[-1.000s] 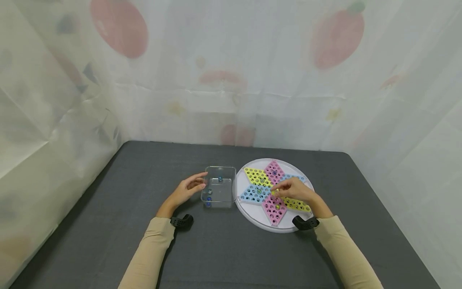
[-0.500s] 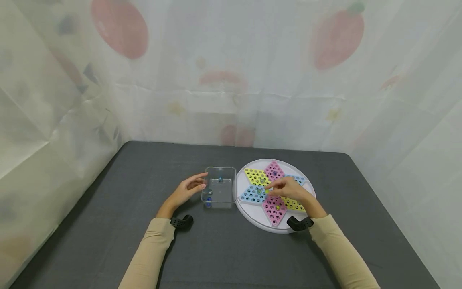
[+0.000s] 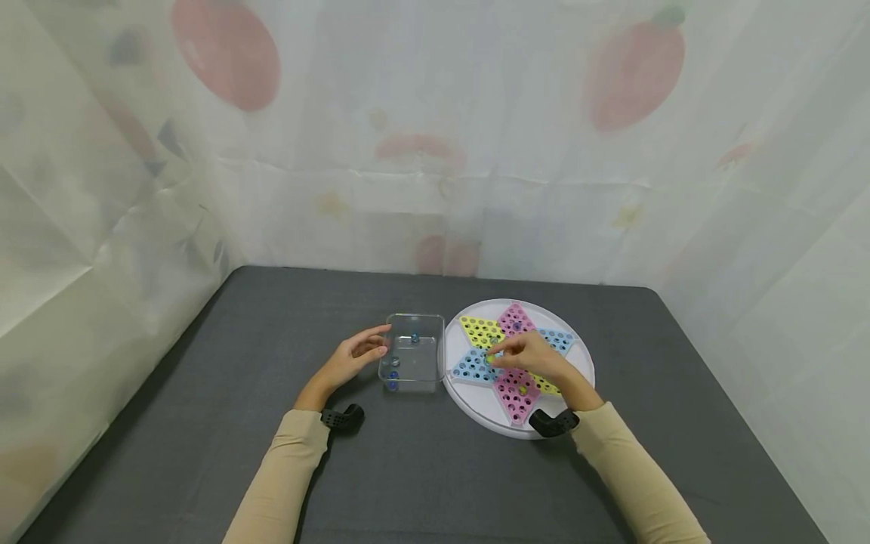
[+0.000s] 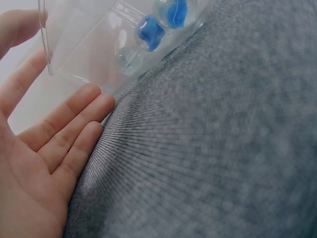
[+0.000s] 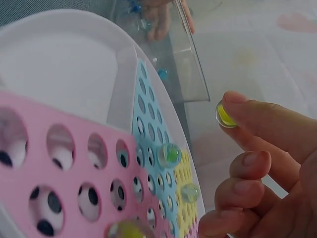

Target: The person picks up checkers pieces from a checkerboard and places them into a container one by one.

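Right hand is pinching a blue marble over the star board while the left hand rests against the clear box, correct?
Not quite: the marble pinched by the right hand is yellow, as the right wrist view shows. The rest holds: it is over the star board, and the left hand rests against the clear box.

Head view: high above the near edge of the grey table (image 3: pixel 204 423), facing forward and down, taking in both arms and the far curtain (image 3: pixel 435 151).
Left wrist view: low beside the left hand (image 4: pixel 34 163), very close, facing the clear box (image 4: pixel 99 44).
Right wrist view: close under the right hand (image 5: pixel 267 163), facing left across the star board (image 5: pixel 74 148).
Shared: the clear box (image 3: pixel 412 361) appears in all three; the star board (image 3: pixel 510 363) in head and right wrist.
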